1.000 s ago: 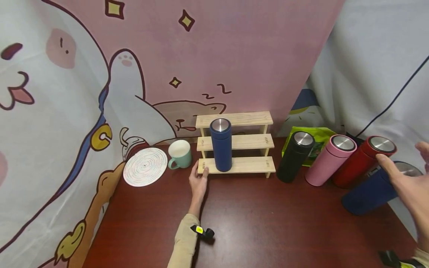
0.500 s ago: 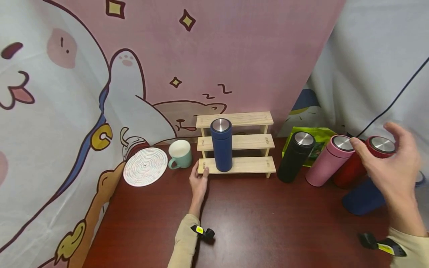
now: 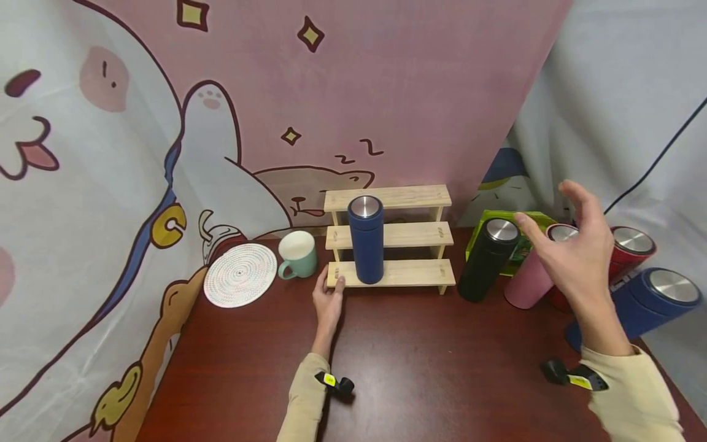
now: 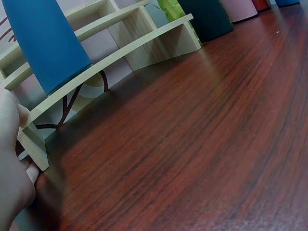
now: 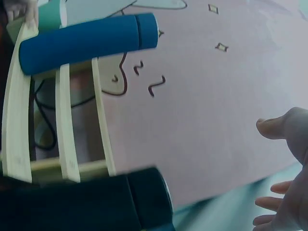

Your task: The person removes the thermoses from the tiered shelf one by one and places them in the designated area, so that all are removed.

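My left hand (image 3: 328, 302) grips the left end of the lowest step of a three-tier wooden display rack (image 3: 417, 270), thumb on top. On that step stands a blue thermos flask (image 3: 368, 248) with a steel-topped lid, upright and left of centre; the left wrist view shows its lower part. My right hand (image 3: 580, 264) is in the air with fingers and thumb spread, holding nothing. It overlaps the pink thermos flask (image 3: 525, 287) in the head view. Just left of its thumb stands the black thermos flask (image 3: 483, 267), seen also in the right wrist view.
A red thermos flask (image 3: 626, 248) and a second blue one (image 3: 646, 307) stand at the right, partly behind my right arm. A green packet (image 3: 533, 218) is behind the black flask. Left of the rack are a mint mug (image 3: 301, 261) and a round woven mat (image 3: 239, 276).
My right hand has moved left from over the second blue flask, past the red one, to the pink flask, staying spread. My left hand stays on the rack.
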### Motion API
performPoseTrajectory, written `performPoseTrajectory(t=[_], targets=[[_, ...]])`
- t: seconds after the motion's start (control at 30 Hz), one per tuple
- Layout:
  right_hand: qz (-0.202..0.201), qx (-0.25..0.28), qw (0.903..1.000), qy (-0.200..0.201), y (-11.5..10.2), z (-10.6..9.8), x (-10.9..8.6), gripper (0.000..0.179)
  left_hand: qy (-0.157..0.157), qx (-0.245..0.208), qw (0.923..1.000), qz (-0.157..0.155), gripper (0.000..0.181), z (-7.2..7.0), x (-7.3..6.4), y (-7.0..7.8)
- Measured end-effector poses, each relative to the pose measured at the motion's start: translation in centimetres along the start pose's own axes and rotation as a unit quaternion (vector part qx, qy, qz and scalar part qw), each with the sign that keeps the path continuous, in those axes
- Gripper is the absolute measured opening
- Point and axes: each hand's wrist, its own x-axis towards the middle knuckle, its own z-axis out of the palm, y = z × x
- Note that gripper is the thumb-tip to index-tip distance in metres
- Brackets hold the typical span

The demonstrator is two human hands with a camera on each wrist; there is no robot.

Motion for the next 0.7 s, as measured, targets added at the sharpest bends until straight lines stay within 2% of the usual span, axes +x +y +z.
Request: performPoseTrajectory(t=[0.23, 0.47, 0.7], targets=[[0.004, 0.028, 0.9988, -0.039, -2.1, 2.8, -0.1, 0.073, -0.001, -0.009, 1.0, 0.001, 0.057, -0.1, -0.1, -0.1], [-0.009, 0.057, 0.9954, -0.076, -4.2, 5.1, 0.1, 0.076, -0.004, -0.011, 0.9999, -0.003, 0.058, -0.2, -0.1, 0.0], [-0.025, 0.077, 0.9887, -0.126, -4.8, 7.5, -0.4, 0.081, -0.001, -0.002, 1.0, 0.004, 0.056, -0.2, -0.2, 0.1]])
